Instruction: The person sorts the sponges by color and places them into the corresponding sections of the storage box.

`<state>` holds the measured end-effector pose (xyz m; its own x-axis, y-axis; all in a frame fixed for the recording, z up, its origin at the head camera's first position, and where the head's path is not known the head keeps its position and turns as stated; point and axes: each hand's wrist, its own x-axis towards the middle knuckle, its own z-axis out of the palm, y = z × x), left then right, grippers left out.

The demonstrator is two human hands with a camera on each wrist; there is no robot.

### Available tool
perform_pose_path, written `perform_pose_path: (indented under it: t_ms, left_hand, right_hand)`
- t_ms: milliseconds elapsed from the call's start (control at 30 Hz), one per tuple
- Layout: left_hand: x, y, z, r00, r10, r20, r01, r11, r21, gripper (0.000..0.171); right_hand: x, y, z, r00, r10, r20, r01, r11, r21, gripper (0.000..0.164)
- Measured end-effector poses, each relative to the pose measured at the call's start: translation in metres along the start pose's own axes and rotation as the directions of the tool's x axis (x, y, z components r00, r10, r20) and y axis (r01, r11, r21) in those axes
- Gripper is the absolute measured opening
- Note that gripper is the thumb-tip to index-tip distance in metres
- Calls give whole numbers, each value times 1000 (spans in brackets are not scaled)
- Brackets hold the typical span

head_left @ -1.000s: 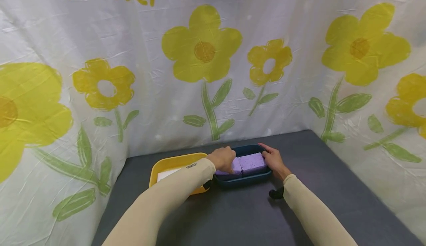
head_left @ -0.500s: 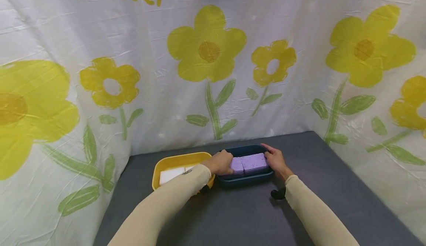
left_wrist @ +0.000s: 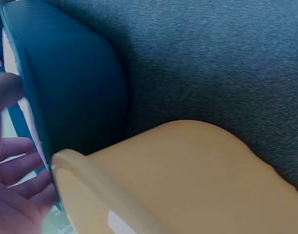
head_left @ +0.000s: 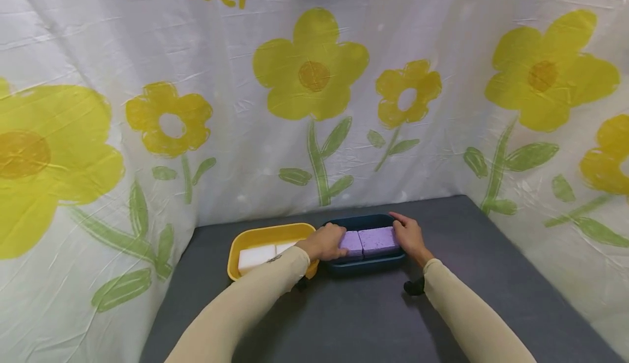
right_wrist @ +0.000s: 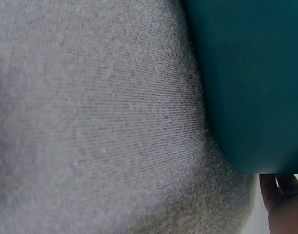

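Two purple sponges lie end to end in a dark blue tray. My left hand grips the left purple sponge at its left end, thumb on the near side and fingers beyond. In the left wrist view that thumb reaches over the tray's rim. At the tray's right end, my right hand holds the rim, its index finger along the back corner, beside the right purple sponge. The right wrist view shows only part of its fingers at the tray's end; the thumb's contact is hidden.
A yellow tray stands against the blue tray's left side, holding white blocks, partly covered by the left forearm. Both trays rest on a dark grey tabletop. A curtain with painted flowers hangs behind.
The left hand has shifted from over the left purple sponge to its left end, uncovering more of it. More of the white blocks shows. The right hand stays at the tray's right end.
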<state>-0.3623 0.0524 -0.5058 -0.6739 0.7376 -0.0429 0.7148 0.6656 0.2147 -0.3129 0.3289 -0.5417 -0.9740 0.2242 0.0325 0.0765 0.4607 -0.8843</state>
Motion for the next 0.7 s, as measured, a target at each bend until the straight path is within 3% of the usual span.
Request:
perform_pose_path:
  t_ms: [167,300,433,567,700]
  left_hand:
    - [-13,-1,-7,993,-11,-122,1,997,-80,62]
    - [-29,-11,-20,983,-38,-181,16,993,-121,58]
    - [-45,-29,-31,970,-62,-233,39,994,-102,55]
    - [-66,-49,-39,944,-134,-301,105,988,-110,55]
    - [-90,-72,-43,899,-229,-374,183,971,-154,55]
  right_hand:
    - [3,0,-1,999,-38,9,39,998,-57,53]
    - [8,0,-4,998,-67,21,69,993,-95,53]
    - [10,-2,-13,996,-82,37,87,985,-150,55]
    - [8,-5,-27,994,-110,31,114,969,-221,53]
    - [2,-3,-43,989,-144,36,149,944,-296,53]
